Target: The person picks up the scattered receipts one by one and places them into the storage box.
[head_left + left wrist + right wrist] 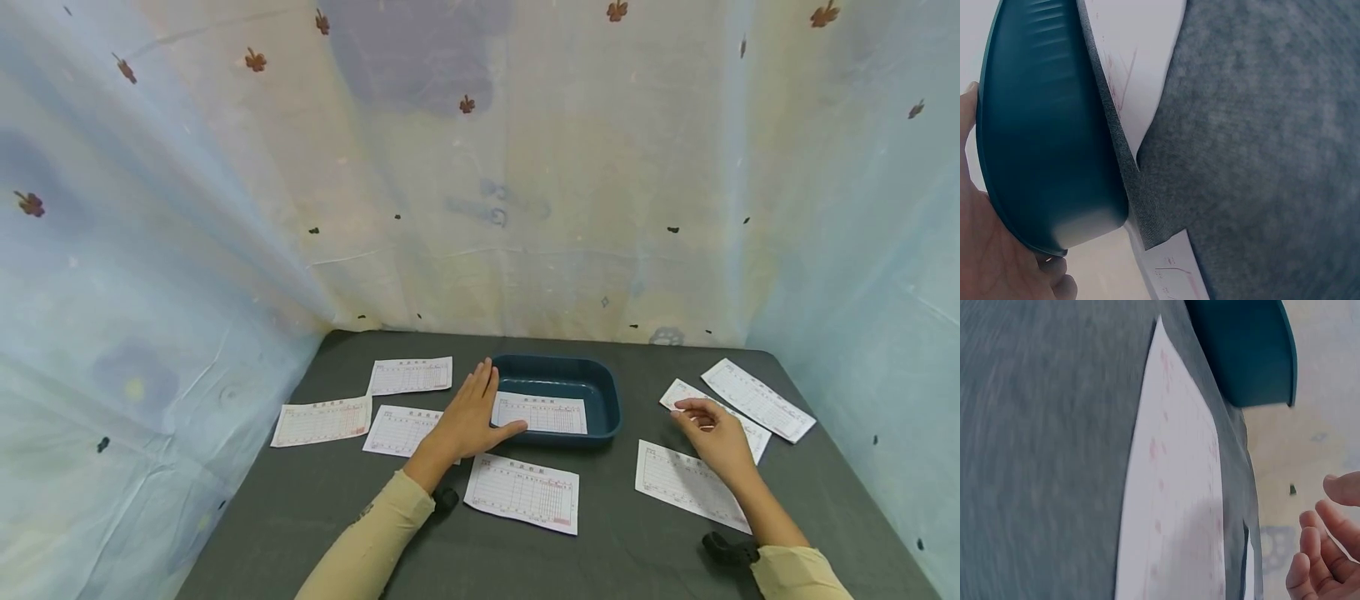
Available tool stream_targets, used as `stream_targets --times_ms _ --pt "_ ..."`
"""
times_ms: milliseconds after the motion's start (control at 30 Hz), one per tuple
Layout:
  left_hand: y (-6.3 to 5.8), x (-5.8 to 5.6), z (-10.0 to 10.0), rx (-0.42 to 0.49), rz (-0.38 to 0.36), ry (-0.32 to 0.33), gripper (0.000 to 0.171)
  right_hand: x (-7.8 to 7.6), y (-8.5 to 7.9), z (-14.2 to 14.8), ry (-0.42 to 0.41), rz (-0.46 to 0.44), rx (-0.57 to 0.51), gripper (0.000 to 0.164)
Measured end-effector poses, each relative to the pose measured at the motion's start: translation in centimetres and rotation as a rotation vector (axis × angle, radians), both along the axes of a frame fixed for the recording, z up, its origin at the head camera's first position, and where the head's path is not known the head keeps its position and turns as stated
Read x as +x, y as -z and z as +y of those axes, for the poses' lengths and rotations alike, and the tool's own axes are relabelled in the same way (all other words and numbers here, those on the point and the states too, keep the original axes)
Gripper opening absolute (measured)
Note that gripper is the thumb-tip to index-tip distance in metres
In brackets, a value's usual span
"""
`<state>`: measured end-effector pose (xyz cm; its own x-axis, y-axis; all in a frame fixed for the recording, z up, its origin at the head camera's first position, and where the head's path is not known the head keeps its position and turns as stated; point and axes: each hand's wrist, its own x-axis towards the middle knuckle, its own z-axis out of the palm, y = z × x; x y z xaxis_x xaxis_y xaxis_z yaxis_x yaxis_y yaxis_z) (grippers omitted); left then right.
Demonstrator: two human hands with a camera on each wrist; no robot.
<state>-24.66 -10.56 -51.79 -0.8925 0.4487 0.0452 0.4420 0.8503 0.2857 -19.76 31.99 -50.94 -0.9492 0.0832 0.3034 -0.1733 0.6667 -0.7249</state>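
My left hand (pixel 467 421) lies at the left end of a dark teal plastic basin (pixel 558 377), fingers straight and thumb spread over the near corner. In the left wrist view its fingers (pixel 1047 265) sit right at the basin's rim. A printed form slip (pixel 542 414) lies inside the basin. Over the slips on the right, my right hand (pixel 718 437) hovers with loosely bent fingers and nothing between them. One form slip (pixel 756 437) is partly hidden behind it; another slip (pixel 682 481) lies nearer, below the wrist.
Left of the basin lie three slips: one at the back (pixel 411 376), one at the table's left edge (pixel 321 420), one partly behind my left hand (pixel 399 428). Another slip (pixel 522 493) lies before the basin, and one (pixel 757 400) at far right. A patterned curtain (pixel 525 250) surrounds the grey table (pixel 600 550).
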Motion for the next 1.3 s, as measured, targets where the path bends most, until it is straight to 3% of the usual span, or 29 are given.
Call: stream_targets --times_ms 367,667,1033,1300 --pt "-0.1 0.0 -0.1 0.024 0.007 0.008 0.116 0.4 0.4 3.7 0.097 0.037 0.062 0.030" --pt "-0.3 0.0 -0.1 0.021 -0.001 0.011 0.117 0.4 0.3 6.0 0.173 -0.073 0.154 0.040" --pt "-0.2 0.0 -0.1 0.033 0.015 0.012 0.116 -0.1 0.8 8.7 0.181 -0.080 0.241 0.043" --pt "-0.1 0.0 -0.1 0.033 0.004 0.011 0.116 -0.1 1.0 9.7 0.171 -0.184 0.269 0.053"
